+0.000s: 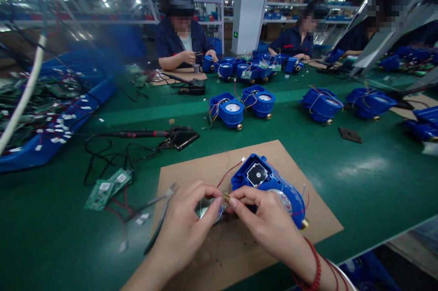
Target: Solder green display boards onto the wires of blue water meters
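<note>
A worker's left hand (190, 220) and right hand (267, 218) nearly touch at the fingertips, each thumb and forefinger pinched tight on a thin yellowish wire (226, 195), just beside a blue meter housing (273, 180) resting on a brown board (212, 259) atop a green workbench (287, 132).

The casing (272, 182) in front of me is smooth blue plastic with a soft shine, its fitting (305, 224) a yellow metal — brass, by the look of it. Under the casing I have matt brown cardboard (273, 153). My table (372, 163) is smooth, green and glossy — pale light glares off it. The tool stand (184, 137) is shiny black, metal or plastic, I can't tell which. The tub (91, 109) on my left is smooth blue plastic.
</note>
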The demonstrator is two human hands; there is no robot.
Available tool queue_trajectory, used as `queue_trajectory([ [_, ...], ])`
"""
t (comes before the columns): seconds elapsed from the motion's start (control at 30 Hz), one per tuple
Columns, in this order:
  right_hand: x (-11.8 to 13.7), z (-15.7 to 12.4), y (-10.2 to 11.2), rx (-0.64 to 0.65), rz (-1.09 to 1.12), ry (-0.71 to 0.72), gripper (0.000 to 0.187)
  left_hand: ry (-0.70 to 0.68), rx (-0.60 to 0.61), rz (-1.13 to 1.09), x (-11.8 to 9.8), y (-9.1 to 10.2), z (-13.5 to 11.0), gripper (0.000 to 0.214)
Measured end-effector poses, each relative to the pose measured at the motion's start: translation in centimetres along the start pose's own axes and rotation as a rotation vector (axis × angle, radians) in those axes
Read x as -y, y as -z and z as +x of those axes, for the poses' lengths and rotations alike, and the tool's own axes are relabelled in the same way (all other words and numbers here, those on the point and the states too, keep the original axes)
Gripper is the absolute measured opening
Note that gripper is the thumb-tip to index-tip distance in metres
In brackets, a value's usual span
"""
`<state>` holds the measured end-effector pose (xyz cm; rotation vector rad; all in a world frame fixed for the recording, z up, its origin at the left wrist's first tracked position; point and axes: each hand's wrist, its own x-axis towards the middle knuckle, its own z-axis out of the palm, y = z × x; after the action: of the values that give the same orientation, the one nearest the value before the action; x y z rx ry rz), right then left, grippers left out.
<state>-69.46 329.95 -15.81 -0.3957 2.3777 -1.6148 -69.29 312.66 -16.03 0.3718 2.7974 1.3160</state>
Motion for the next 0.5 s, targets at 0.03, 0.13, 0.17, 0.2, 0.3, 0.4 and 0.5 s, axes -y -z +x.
queue_trajectory([
  [0.03,0.01,-0.01,0.02,0.000,0.007,-0.001,0.016,-0.007,-0.001,0.013,0.04,-0.01,0.01,0.006],
  [0.13,0.04,-0.10,0.15,0.009,0.015,-0.002,0.016,-0.023,0.000,0.048,0.08,0.02,0.00,0.009],
  [0.17,0.05,-0.13,0.19,0.012,0.009,-0.003,0.017,-0.026,0.001,0.052,0.07,0.03,-0.01,0.009],
  [0.2,0.06,-0.16,0.24,0.011,-0.001,-0.005,0.017,-0.028,0.002,0.053,0.06,0.03,-0.01,0.009],
  [0.3,0.04,-0.14,0.32,0.011,-0.011,-0.002,0.017,-0.034,0.003,0.051,0.06,0.00,0.03,0.008],
  [0.4,0.01,0.00,0.36,0.012,0.036,0.006,0.017,-0.030,0.007,0.056,0.12,-0.04,0.07,0.008],
  [0.5,0.11,0.13,0.39,0.010,0.048,0.008,0.018,-0.025,0.007,0.054,0.17,-0.02,0.00,0.008],
])
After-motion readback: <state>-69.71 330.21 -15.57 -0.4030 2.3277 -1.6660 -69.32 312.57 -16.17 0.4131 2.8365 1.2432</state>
